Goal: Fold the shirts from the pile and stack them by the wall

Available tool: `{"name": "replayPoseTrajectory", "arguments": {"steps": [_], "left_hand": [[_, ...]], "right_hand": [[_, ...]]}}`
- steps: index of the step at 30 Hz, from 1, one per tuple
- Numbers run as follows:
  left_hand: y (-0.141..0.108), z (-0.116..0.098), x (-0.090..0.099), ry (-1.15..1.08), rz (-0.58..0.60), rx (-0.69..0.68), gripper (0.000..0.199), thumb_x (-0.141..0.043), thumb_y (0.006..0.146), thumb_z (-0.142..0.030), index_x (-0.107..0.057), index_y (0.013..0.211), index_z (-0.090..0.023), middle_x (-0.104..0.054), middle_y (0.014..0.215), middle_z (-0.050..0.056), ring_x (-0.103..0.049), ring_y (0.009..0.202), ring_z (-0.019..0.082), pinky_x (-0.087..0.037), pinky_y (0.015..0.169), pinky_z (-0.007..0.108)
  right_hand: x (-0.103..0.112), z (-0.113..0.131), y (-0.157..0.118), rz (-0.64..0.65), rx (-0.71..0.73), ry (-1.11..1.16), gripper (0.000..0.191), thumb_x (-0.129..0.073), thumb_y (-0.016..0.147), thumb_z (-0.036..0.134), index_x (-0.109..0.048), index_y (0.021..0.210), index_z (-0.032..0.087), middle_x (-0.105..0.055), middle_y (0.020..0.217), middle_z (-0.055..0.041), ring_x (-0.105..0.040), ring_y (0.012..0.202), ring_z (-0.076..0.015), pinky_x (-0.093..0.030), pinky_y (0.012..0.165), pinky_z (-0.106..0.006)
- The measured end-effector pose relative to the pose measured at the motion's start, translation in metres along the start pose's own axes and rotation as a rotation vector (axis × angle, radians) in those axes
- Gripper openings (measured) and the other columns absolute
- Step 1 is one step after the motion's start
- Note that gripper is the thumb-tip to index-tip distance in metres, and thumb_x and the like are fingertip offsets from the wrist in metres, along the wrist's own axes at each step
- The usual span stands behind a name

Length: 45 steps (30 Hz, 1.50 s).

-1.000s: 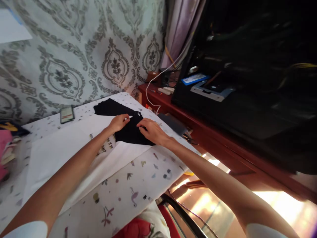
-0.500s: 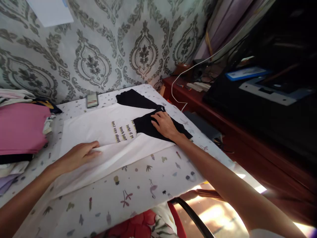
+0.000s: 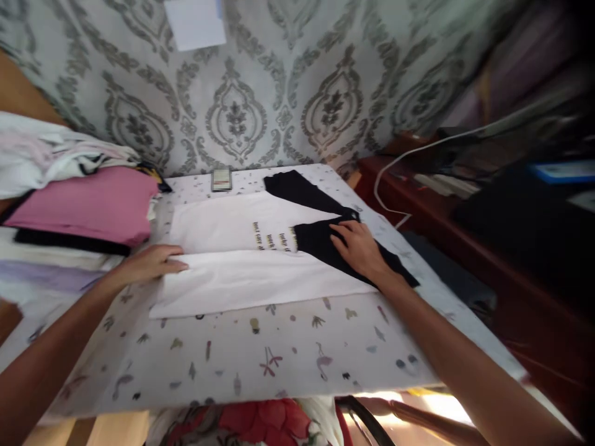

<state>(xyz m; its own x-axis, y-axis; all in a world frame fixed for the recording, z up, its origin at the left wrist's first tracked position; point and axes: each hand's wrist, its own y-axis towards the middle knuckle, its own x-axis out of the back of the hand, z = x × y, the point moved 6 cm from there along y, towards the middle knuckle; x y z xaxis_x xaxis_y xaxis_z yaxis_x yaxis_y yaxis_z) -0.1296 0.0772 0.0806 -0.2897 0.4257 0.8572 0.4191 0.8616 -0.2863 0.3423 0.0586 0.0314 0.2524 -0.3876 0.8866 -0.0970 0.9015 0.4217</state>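
Observation:
A white T-shirt (image 3: 232, 272) with black sleeves and printed lettering lies across the table, its near side folded inward over the front. At the hem end, my left hand (image 3: 151, 261) pinches the folded edge between thumb and fingers. My right hand (image 3: 360, 248) rests with fingers spread on the near black sleeve (image 3: 320, 241), close to the collar. The far black sleeve (image 3: 302, 192) stretches toward the wall and is untouched. Part of the lettering is covered by the fold.
A pile of clothes with a pink garment (image 3: 93, 204) stands at the left. A small framed item (image 3: 221, 179) is near the wall. At the right, a white cable (image 3: 379, 186) hangs over a reddish-brown cabinet (image 3: 525, 260). A red floral cloth (image 3: 264, 421) shows below the table edge.
My left hand has shifted to the shirt's hem, and the folded side now lies flatter and straighter. My right hand stays on the sleeve. The view has turned left.

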Motion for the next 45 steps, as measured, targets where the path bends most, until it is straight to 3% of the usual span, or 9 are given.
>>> {"name": "replayPoseTrajectory", "arguments": {"steps": [4, 9, 17, 23, 26, 29, 35, 42, 45], "left_hand": [[-0.026, 0.028, 0.012, -0.223, 0.007, 0.111, 0.036, -0.061, 0.072, -0.057, -0.052, 0.066, -0.022, -0.053, 0.058, -0.002, -0.049, 0.057, 0.016, -0.034, 0.054, 0.026], [-0.042, 0.035, 0.006, -0.484, -0.16, 0.197, 0.037, -0.054, 0.078, -0.058, -0.055, 0.081, -0.021, -0.069, 0.084, 0.005, -0.062, 0.07, 0.018, -0.042, 0.056, 0.027], [-0.032, 0.02, -0.008, 0.014, -0.414, 0.27, 0.035, -0.056, 0.081, -0.057, -0.057, 0.083, -0.023, -0.063, 0.078, 0.002, -0.058, 0.077, 0.022, -0.035, 0.064, 0.03], [-0.033, 0.011, -0.01, -0.121, -0.508, 0.194, 0.015, -0.056, 0.08, -0.037, -0.051, 0.079, -0.022, -0.059, 0.078, 0.0, -0.055, 0.075, 0.019, -0.038, 0.067, 0.03], [-0.039, 0.015, -0.016, -0.407, -0.516, 0.209, 0.024, -0.054, 0.084, -0.044, -0.052, 0.092, -0.022, -0.061, 0.079, -0.001, -0.058, 0.074, 0.018, -0.042, 0.067, 0.029], [-0.043, 0.015, -0.029, -0.591, -0.445, 0.254, 0.036, -0.058, 0.082, -0.047, -0.049, 0.108, -0.023, -0.066, 0.082, 0.0, -0.061, 0.069, 0.018, -0.043, 0.063, 0.029], [-0.052, 0.018, -0.038, -0.494, -0.499, 0.277, 0.035, -0.052, 0.083, -0.036, -0.047, 0.115, -0.022, -0.066, 0.079, 0.0, -0.058, 0.063, 0.018, -0.041, 0.057, 0.029], [-0.065, 0.006, -0.032, -0.124, -0.441, 0.33, 0.039, -0.046, 0.089, -0.033, -0.047, 0.125, -0.02, -0.064, 0.076, 0.002, -0.062, 0.071, 0.025, -0.046, 0.067, 0.035], [-0.075, -0.016, -0.023, 0.224, -0.51, 0.312, 0.043, -0.042, 0.092, -0.031, -0.048, 0.132, -0.016, -0.067, 0.099, 0.015, -0.064, 0.094, 0.035, -0.048, 0.077, 0.044]], "right_hand": [[-0.007, -0.006, 0.002, -0.03, 0.033, -0.028, 0.043, -0.043, 0.095, 0.037, -0.069, 0.122, 0.017, -0.063, 0.116, -0.0166, -0.058, 0.108, -0.033, -0.046, 0.1, -0.05], [-0.006, -0.005, 0.005, -0.014, 0.05, -0.034, 0.042, -0.045, 0.093, 0.036, -0.07, 0.119, 0.015, -0.064, 0.115, -0.0219, -0.06, 0.108, -0.0353, -0.046, 0.099, -0.05], [-0.005, -0.001, 0.006, 0.014, 0.054, -0.037, 0.042, -0.042, 0.093, 0.036, -0.07, 0.116, 0.015, -0.065, 0.115, -0.0217, -0.059, 0.112, -0.0344, -0.045, 0.101, -0.051], [0.005, 0.009, 0.003, -0.033, 0.005, -0.025, 0.043, -0.044, 0.091, 0.037, -0.071, 0.114, 0.014, -0.066, 0.114, -0.0198, -0.06, 0.107, -0.0348, -0.049, 0.096, -0.054], [0.017, 0.063, -0.005, -0.02, 0.056, 0.058, 0.037, -0.046, 0.093, 0.036, -0.071, 0.116, 0.02, -0.064, 0.123, -0.0166, -0.059, 0.113, -0.0357, -0.049, 0.096, -0.057], [0.02, 0.164, -0.02, 0.172, 0.349, 0.305, 0.032, -0.046, 0.097, 0.031, -0.071, 0.117, 0.024, -0.066, 0.124, -0.0126, -0.058, 0.119, -0.0321, -0.048, 0.102, -0.055], [0.011, 0.33, -0.049, 0.447, 0.796, 0.531, 0.031, -0.055, 0.097, 0.029, -0.065, 0.124, 0.017, -0.06, 0.138, -0.014, -0.053, 0.128, -0.0263, -0.041, 0.111, -0.046], [0.001, 0.363, -0.069, 0.486, 0.979, 0.428, 0.04, -0.055, 0.099, 0.039, -0.06, 0.132, 0.017, -0.053, 0.149, -0.0119, -0.042, 0.141, -0.0227, -0.03, 0.119, -0.044], [0.006, 0.363, -0.076, 0.409, 1.023, 0.33, 0.039, -0.049, 0.101, 0.043, -0.06, 0.133, 0.024, -0.054, 0.15, -0.0049, -0.038, 0.144, -0.0165, -0.028, 0.121, -0.04]]}}
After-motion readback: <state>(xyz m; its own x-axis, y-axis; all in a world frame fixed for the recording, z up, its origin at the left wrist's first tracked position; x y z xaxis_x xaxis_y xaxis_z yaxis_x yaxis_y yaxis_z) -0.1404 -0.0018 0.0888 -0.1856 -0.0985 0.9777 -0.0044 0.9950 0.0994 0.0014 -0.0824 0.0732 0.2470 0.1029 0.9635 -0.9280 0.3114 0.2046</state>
